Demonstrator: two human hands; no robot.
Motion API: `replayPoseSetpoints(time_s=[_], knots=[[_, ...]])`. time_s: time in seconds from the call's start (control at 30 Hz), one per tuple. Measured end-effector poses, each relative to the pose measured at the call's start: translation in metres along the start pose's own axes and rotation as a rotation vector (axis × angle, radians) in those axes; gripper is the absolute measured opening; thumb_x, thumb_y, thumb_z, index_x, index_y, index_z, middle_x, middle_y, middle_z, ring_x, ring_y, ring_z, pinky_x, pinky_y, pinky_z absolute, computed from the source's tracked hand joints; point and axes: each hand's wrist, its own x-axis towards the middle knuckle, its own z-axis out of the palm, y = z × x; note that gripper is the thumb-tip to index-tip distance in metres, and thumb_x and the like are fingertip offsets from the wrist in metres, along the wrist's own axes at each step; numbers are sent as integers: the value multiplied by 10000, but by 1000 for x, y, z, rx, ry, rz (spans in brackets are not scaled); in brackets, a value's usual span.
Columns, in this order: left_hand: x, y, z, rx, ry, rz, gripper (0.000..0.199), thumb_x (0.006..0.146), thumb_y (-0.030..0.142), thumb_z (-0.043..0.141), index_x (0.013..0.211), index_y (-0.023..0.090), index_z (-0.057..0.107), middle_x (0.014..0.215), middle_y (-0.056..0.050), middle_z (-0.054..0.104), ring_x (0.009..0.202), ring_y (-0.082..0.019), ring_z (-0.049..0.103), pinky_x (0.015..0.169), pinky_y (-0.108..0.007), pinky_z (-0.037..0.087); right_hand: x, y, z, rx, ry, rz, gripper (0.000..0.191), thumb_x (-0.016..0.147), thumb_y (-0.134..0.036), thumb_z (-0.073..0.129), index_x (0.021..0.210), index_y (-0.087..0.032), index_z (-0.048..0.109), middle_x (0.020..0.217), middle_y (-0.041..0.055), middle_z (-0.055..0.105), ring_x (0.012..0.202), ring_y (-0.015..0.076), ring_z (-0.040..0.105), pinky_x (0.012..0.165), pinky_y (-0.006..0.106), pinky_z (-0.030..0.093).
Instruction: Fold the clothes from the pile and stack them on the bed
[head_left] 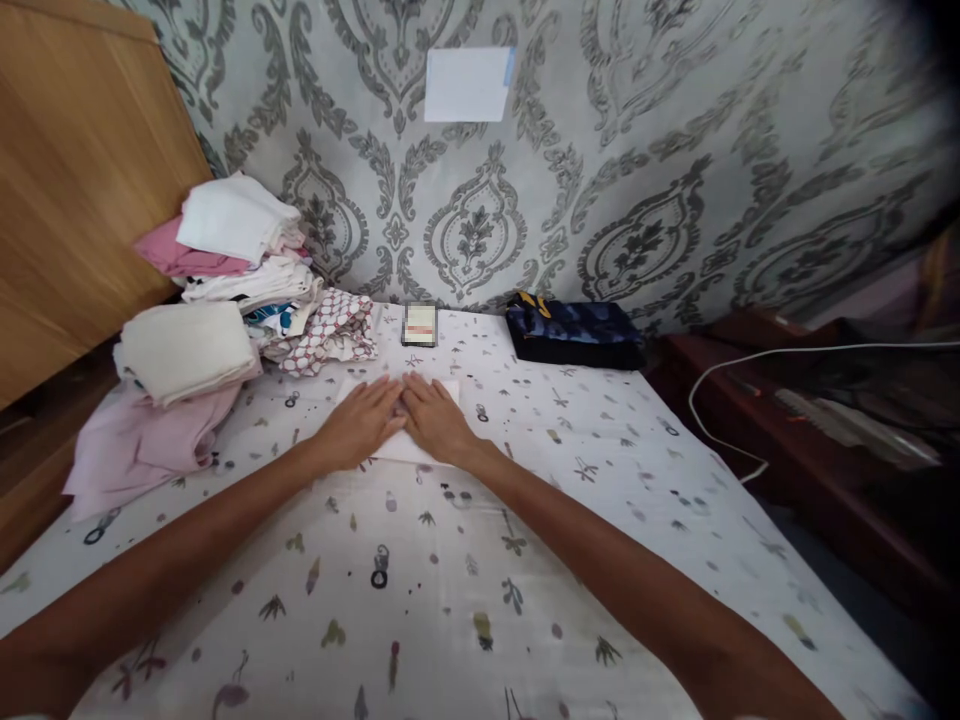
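A small white folded cloth (405,447) lies flat on the patterned white bedsheet (442,540). My left hand (361,422) rests palm down on its left part, fingers stretched forward. Beside it my right hand (436,418) lies flat on the cloth's middle and right, and the fingertips of both hands nearly meet. Much of the cloth is hidden under the hands. Beyond the fingertips, close to the wall, is a small dark-edged card or device (419,325) with a blurred face.
Piled clothes (247,285) stand at the left by a wooden cabinet (82,170). Dark folded clothes (574,332) lie at the back right. A patterned wall (480,215) bounds the bed behind. On the right, a white cable (694,385) crosses dark red furniture (810,470).
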Motion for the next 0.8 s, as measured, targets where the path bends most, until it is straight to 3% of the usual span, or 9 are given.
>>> replayPoseSetpoints(time_s=[0.13,0.33,0.47,0.67,0.8], knots=[[-8,-5,14,59,-131,-30,657,1044,517,183,1535,118,361,1612,-148,371,1524,-251,273,1239,-487,160,-1,2,11,-72,-110,57,626,1038,-477,306,1542,-111,378,1624,147,335,1542,261,208,1245,521,144],[-15,-23,8,-6,-123,-154,662,1029,550,240,1544,153,364,1643,-136,305,1546,-286,199,1220,-557,168,-3,7,9,-4,-99,81,673,1025,-547,315,1534,-115,395,1638,154,302,1543,277,202,1247,517,123],[-15,-30,9,-63,-82,-230,632,1017,491,303,1529,130,385,1641,-164,298,1542,-301,206,1216,-556,173,-1,10,9,81,-61,68,551,1032,-463,350,1496,-182,447,1612,134,373,1514,283,271,1233,536,129],[-19,-48,6,-112,9,-367,591,996,416,305,1478,93,415,1572,-207,419,1476,-306,358,1204,-520,233,26,23,-13,116,-154,67,347,974,-327,491,1252,-174,632,1357,161,591,1297,311,468,1097,507,334],[-27,-53,0,-228,102,-380,563,964,441,333,1387,99,478,1449,-212,546,1356,-324,491,1153,-481,337,57,38,-28,183,-253,99,264,770,-367,756,975,-209,703,1077,105,695,1033,295,600,876,397,459]])
